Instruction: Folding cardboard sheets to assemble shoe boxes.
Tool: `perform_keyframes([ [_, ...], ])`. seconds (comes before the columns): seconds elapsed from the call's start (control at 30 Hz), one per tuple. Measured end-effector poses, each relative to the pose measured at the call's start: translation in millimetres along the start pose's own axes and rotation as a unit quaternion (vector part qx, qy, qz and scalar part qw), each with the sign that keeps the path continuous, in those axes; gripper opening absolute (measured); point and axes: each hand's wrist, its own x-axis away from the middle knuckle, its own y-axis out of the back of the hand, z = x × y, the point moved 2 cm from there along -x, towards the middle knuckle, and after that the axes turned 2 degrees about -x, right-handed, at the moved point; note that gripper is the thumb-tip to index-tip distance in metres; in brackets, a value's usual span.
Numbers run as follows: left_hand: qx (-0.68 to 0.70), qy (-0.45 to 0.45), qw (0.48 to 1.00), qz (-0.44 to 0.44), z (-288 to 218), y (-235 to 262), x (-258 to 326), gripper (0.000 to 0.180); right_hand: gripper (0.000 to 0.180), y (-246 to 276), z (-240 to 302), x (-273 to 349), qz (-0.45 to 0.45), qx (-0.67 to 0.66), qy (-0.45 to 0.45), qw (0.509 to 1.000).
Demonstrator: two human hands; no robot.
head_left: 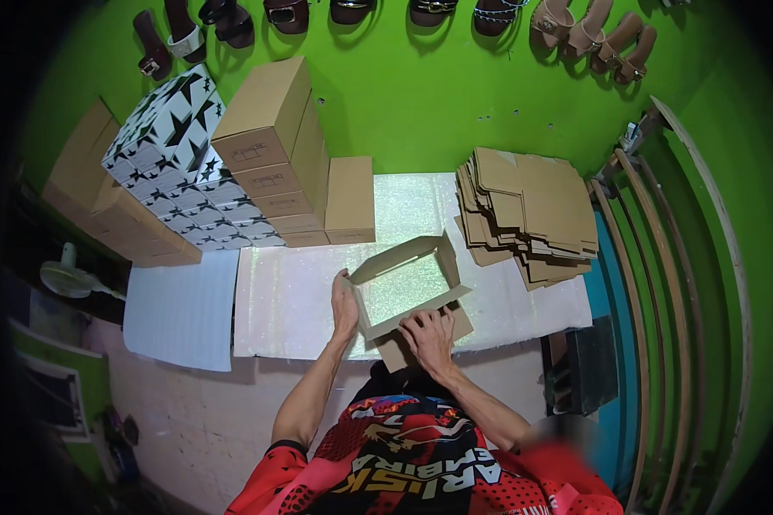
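A brown cardboard box (395, 260) stands partly folded near the table's front edge, its walls raised. Through its open middle the shiny tabletop shows, and loose flaps stick out on the right and near sides. My left hand (344, 307) holds the box's left end, palm against the outside and fingertips at the upper corner. Over the near wall curl the fingers of my right hand (429, 342), gripping the cardboard there; its thumb is hard to make out.
Flat cardboard blanks (532, 206) lie piled at the back right. Finished brown boxes (266, 137) and white boxes with black stars (167, 129) are stacked at the back left. Sandals (434, 12) hang on the green wall. Wooden rails (661, 283) stand at the right.
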Motion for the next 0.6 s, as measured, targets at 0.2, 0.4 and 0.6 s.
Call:
perform_keyframes([
  [0.2,0.010,0.072,0.996,-0.047,-6,-9,-19,0.049,0.028,5,-75,-43,0.069,0.060,0.057,0.994],
  [0.4,-0.041,0.074,0.996,0.042,-11,-15,-21,0.052,0.021,0,-67,-59,0.227,-0.001,0.098,0.969],
  [0.6,-0.061,0.049,0.997,-0.018,-9,4,-7,0.049,0.028,-4,-41,-22,0.195,-0.013,0.119,0.974],
])
